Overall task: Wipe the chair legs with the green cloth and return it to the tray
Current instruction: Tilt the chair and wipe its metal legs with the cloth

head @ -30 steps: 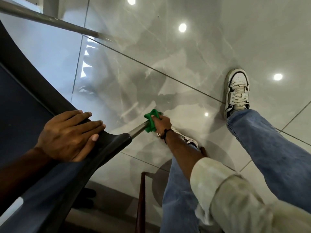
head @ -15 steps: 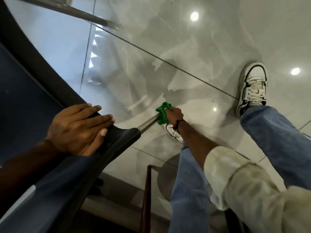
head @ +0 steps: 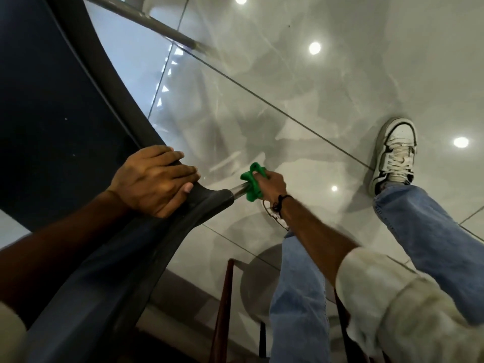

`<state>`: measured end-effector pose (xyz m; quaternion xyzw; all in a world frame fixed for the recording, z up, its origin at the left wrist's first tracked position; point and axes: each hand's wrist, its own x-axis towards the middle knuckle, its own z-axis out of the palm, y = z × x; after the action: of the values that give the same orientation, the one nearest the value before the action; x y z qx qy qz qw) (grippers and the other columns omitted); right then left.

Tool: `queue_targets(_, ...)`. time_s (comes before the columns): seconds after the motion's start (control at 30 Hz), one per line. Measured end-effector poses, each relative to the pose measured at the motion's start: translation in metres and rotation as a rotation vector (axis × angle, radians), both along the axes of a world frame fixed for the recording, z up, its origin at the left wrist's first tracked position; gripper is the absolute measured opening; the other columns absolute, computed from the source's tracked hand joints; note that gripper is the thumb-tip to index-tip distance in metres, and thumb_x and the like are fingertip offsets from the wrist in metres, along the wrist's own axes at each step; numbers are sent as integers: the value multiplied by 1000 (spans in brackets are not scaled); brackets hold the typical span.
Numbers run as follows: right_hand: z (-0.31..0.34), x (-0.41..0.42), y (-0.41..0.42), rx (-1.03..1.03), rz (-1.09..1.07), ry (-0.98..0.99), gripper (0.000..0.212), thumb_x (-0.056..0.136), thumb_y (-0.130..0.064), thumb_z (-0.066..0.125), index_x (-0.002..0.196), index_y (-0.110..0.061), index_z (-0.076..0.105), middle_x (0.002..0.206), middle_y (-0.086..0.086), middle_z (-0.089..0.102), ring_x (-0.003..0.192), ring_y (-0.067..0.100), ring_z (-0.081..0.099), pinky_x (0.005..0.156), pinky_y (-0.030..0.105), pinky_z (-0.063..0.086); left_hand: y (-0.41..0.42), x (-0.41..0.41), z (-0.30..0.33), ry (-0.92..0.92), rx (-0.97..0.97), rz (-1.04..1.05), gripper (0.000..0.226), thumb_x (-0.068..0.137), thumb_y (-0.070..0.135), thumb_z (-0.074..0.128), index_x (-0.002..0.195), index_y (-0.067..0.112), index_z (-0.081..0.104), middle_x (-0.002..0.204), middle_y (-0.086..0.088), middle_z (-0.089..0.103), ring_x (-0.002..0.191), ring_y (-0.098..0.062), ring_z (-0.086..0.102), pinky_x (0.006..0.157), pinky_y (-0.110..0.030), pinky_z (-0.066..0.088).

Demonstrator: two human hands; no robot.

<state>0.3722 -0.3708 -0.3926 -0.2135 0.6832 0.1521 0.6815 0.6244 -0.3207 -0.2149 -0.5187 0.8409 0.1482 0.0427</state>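
Note:
A dark chair (head: 65,106) fills the left of the view, tipped over. My left hand (head: 154,183) rests flat on its black rim, fingers spread over the edge. A shiny metal chair leg (head: 237,191) sticks out from the rim's corner. My right hand (head: 272,183) grips the green cloth (head: 252,182), which is wrapped around that leg close to the seat. A second metal leg (head: 157,24) runs across the top left. The tray is out of view.
Glossy grey floor tiles (head: 314,100) reflect ceiling lights. My white sneaker (head: 395,153) and jeans leg stand at the right; the other jeans leg (head: 298,297) is below the cloth. A dark red wooden frame (head: 225,305) rises at the bottom centre.
My right hand has slid the green cloth up the leg toward the seat corner. The camera has shifted, so the chair and left hand sit further right and higher.

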Motion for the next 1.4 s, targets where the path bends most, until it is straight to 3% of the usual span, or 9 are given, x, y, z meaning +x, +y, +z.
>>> queue_targets(0.2, -9, 1, -3, -20, 138, 94, 46, 94, -33, 68, 129, -3, 71, 130, 21, 72, 123, 38, 68, 107, 47, 55, 2, 3, -4, -9, -41, -10, 35, 97, 29, 51, 104, 16, 83, 102, -1, 84, 96, -30, 78, 92, -40, 54)
queue_targets(0.4, 69, -14, -39, 109, -38, -128, 37, 102, -10, 61, 136, 6, 62, 131, 29, 67, 114, 39, 69, 99, 49, 57, -6, -1, 9, -89, -5, -10, 37, 98, 33, 47, 96, 17, 80, 93, -1, 81, 90, -28, 75, 95, -40, 52)
queue_targets(0.5, 109, -16, -77, 161, -99, -196, 38, 104, -9, 55, 140, 4, 60, 136, 29, 65, 112, 36, 65, 100, 49, 54, -15, -4, 21, -155, 33, 41, 40, 98, 37, 50, 110, 13, 80, 108, -6, 82, 106, -29, 76, 103, -45, 59)
queue_targets(0.63, 127, -5, -119, 199, -80, -229, 33, 104, -12, 52, 134, -4, 62, 131, 25, 65, 104, 35, 67, 99, 51, 56, -43, 10, 35, -231, 95, 359, 53, 103, 40, 39, 135, 8, 66, 143, -15, 66, 137, -35, 60, 117, -55, 47)
queue_targets(0.73, 115, 12, -124, 146, 196, -224, 25, 100, -15, 54, 120, -5, 66, 121, 24, 68, 88, 29, 68, 79, 43, 61, -57, 23, 33, -283, 186, 488, 62, 105, 48, 31, 147, 9, 55, 158, -14, 52, 151, -34, 45, 126, -54, 35)
queue_targets(0.87, 96, 35, -98, 33, 721, -269, 41, 96, -23, 60, 133, -11, 69, 133, 17, 70, 118, 32, 68, 104, 43, 54, -52, 24, 17, -304, 97, 441, 52, 103, 42, 40, 136, 11, 65, 147, -11, 64, 143, -35, 53, 121, -54, 38)
queue_targets(1.0, 87, 42, -89, -34, 917, -238, 39, 95, -27, 60, 131, -15, 69, 132, 16, 71, 124, 37, 66, 100, 34, 51, -46, 28, 11, -264, 5, 432, 46, 100, 34, 43, 130, 12, 70, 138, -8, 71, 139, -36, 57, 120, -55, 38)
queue_targets(1.2, 80, 70, -83, -18, 1106, -210, 90, 70, -85, 61, 123, -13, 68, 122, 13, 72, 113, 34, 68, 100, 43, 55, -47, 26, 10, -236, -33, 433, 44, 99, 32, 43, 125, 12, 73, 134, -6, 73, 138, -35, 59, 118, -55, 41)
queue_targets(1.4, 68, 84, -80, -72, 1294, -210, 73, 81, -49, 77, 142, -14, 54, 141, 20, 59, 130, 39, 59, 106, 41, 49, -44, 29, 7, -208, -79, 431, 44, 98, 33, 44, 123, 12, 74, 132, -4, 75, 137, -33, 60, 117, -52, 42)
